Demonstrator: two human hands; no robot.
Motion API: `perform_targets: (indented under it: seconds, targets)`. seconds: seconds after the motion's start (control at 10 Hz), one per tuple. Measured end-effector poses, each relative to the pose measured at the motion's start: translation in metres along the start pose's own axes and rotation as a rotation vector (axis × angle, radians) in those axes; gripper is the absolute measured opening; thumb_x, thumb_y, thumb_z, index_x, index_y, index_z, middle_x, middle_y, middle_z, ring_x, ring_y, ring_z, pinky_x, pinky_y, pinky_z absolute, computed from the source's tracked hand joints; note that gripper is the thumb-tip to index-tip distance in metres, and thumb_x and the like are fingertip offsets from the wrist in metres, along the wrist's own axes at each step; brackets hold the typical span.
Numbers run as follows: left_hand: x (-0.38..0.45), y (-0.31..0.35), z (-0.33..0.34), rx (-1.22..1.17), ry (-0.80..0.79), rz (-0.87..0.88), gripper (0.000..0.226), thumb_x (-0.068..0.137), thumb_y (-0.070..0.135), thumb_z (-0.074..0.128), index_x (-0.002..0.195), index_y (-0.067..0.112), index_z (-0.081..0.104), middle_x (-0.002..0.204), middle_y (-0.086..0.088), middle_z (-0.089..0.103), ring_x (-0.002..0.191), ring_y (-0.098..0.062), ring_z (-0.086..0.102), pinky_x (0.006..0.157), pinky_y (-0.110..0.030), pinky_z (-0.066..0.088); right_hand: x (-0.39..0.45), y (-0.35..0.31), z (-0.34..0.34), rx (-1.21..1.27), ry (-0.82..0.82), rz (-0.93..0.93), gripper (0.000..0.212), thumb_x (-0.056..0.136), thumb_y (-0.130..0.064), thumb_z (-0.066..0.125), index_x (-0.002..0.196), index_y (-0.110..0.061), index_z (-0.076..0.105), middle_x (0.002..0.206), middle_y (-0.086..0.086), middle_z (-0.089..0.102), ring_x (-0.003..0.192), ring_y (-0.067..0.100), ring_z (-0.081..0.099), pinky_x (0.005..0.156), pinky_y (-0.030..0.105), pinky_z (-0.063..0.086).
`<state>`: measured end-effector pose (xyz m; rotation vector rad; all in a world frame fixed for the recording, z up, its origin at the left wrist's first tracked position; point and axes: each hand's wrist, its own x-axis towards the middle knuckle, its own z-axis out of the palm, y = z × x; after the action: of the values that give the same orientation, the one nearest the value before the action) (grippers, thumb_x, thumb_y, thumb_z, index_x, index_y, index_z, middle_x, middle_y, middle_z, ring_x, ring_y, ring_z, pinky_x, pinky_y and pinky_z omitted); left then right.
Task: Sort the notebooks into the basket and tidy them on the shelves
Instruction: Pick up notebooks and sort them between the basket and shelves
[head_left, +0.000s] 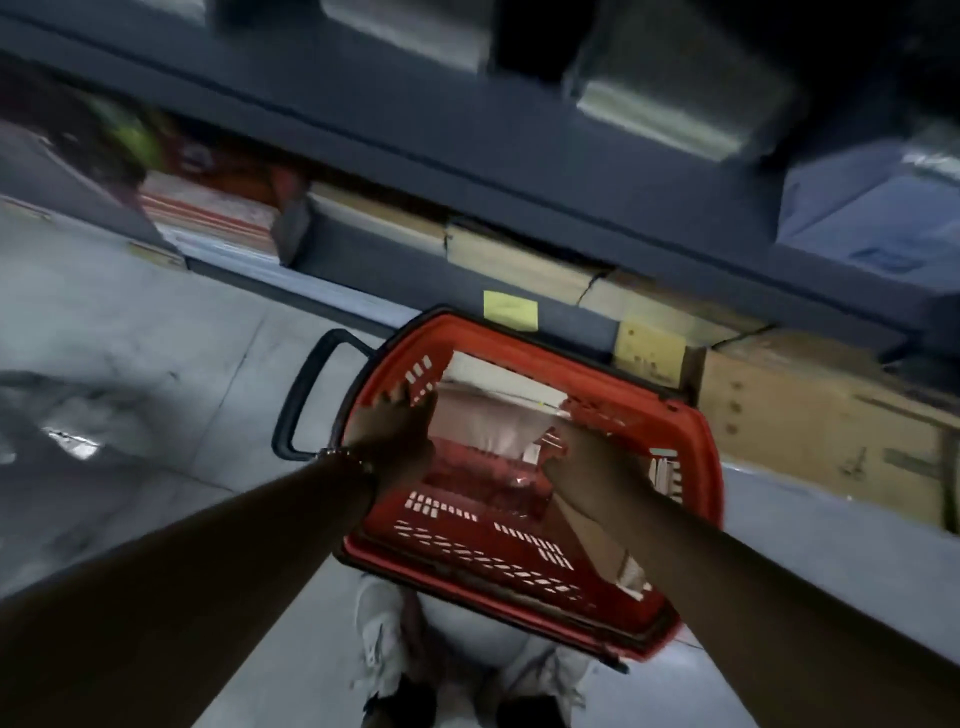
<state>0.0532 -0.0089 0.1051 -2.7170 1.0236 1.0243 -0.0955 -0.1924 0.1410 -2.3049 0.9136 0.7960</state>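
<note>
Sorting step underway, by judgement: both hands reaching into red slotted plastic basket (524, 566) on grey floor, at 6 o'clock from dark blue metal shelves (467, 145). Left hand (389, 431), fingers straight, pressing basket's inner wall at 9 o'clock. Right hand (587, 467) seeming to be gripping pale notebooks (493, 421) lying inside; blur hiding fingers. Next move probably calling for squaring stack. Yellow shelf tags (510, 310): writing unreadable.

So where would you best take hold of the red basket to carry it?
By the black handle, folded out past the red basket on its left end. Come from the left: the loop lies clear of the rim, while both hands are reaching inside over the notebooks.
</note>
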Motion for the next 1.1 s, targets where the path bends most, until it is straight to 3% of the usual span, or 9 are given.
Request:
perform_targets:
  seconds: [0.1,0.3,0.4,0.5,0.6,0.8,0.9,1.0,1.1]
  targets:
    - [0.028,0.013,0.031,0.003,-0.068,-0.083,0.078,0.095,0.022,0.053,0.159,0.019,0.009,0.165,-0.018,0.009,0.148,-0.039,0.020,0.112,-0.051,0.033,0.040,0.013,0.031,-0.051,0.018,-0.015,0.059,0.094,-0.034,0.059,0.150,-0.024,0.041,0.150,0.009,0.047,0.134,0.028,0.047,0.105,0.032,0.040]
    - [0.049,0.017,0.061,0.043,0.024,-0.029,0.094,0.090,0.020,0.057,0.158,0.025,-0.007,0.165,-0.018,-0.002,0.148,-0.040,0.019,0.104,-0.049,0.043,0.071,0.037,0.059,-0.149,0.073,-0.017,0.064,0.096,-0.033,0.057,0.154,-0.026,0.032,0.161,0.006,0.027,0.143,0.031,0.032,0.111,0.040,0.037]
    - [0.049,0.020,0.063,0.000,0.117,-0.013,0.077,0.091,0.015,0.052,0.156,0.019,0.011,0.164,-0.016,0.011,0.144,-0.036,0.030,0.103,-0.048,0.044,0.071,0.045,0.062,-0.164,0.146,-0.020,0.053,0.095,-0.035,0.057,0.146,-0.025,0.045,0.155,0.006,0.036,0.136,0.031,0.039,0.103,0.040,0.043]
    - [0.049,0.019,0.068,-0.041,0.188,0.024,0.047,0.094,0.021,0.055,0.136,0.014,0.034,0.136,-0.012,0.052,0.114,-0.030,0.058,0.078,-0.038,0.047,0.067,0.047,0.066,-0.122,0.134,-0.016,0.047,0.095,-0.035,0.055,0.140,-0.023,0.051,0.152,0.005,0.040,0.132,0.030,0.042,0.100,0.040,0.045]
    - [0.054,0.015,0.072,-0.056,0.238,0.032,0.035,0.096,0.021,0.056,0.125,0.016,0.037,0.110,-0.009,0.063,0.091,-0.027,0.064,0.062,-0.032,0.038,0.069,0.049,0.072,-0.076,0.114,-0.027,0.041,0.094,-0.033,0.057,0.132,-0.018,0.058,0.144,0.006,0.047,0.126,0.029,0.048,0.099,0.037,0.044]
    - [0.063,0.007,0.090,-0.149,0.094,0.074,0.020,0.100,0.023,0.052,0.118,0.024,0.062,0.106,0.000,0.069,0.091,-0.013,0.063,0.073,-0.025,0.049,0.069,0.048,0.084,0.082,0.113,0.008,0.014,0.089,-0.023,0.065,0.097,-0.015,0.056,0.107,0.006,0.060,0.098,0.024,0.057,0.070,0.028,0.032]
    - [0.055,0.008,0.081,-0.207,0.105,0.111,0.019,0.102,0.022,0.050,0.114,0.025,0.065,0.104,0.004,0.068,0.087,-0.009,0.059,0.071,-0.023,0.044,0.066,0.049,0.087,0.304,0.191,0.099,0.021,0.087,-0.019,0.071,0.099,-0.014,0.055,0.099,0.003,0.061,0.082,0.017,0.056,0.060,0.026,0.032]
    - [0.036,0.011,0.055,-0.273,0.107,0.156,0.015,0.102,0.024,0.051,0.108,0.025,0.064,0.097,0.008,0.063,0.086,-0.008,0.060,0.065,-0.017,0.039,0.058,0.050,0.077,0.550,0.188,0.151,0.058,0.083,-0.012,0.077,0.130,-0.014,0.045,0.110,0.004,0.064,0.084,0.012,0.060,0.058,0.021,0.040]
    - [0.002,0.009,0.014,-0.369,0.110,0.235,0.014,0.101,0.027,0.053,0.108,0.030,0.065,0.094,0.014,0.065,0.079,0.002,0.060,0.064,-0.011,0.042,0.044,0.053,0.058,0.730,0.024,0.164,0.104,0.075,-0.009,0.084,0.156,-0.019,0.018,0.124,0.005,0.063,0.098,0.020,0.065,0.064,0.022,0.049]
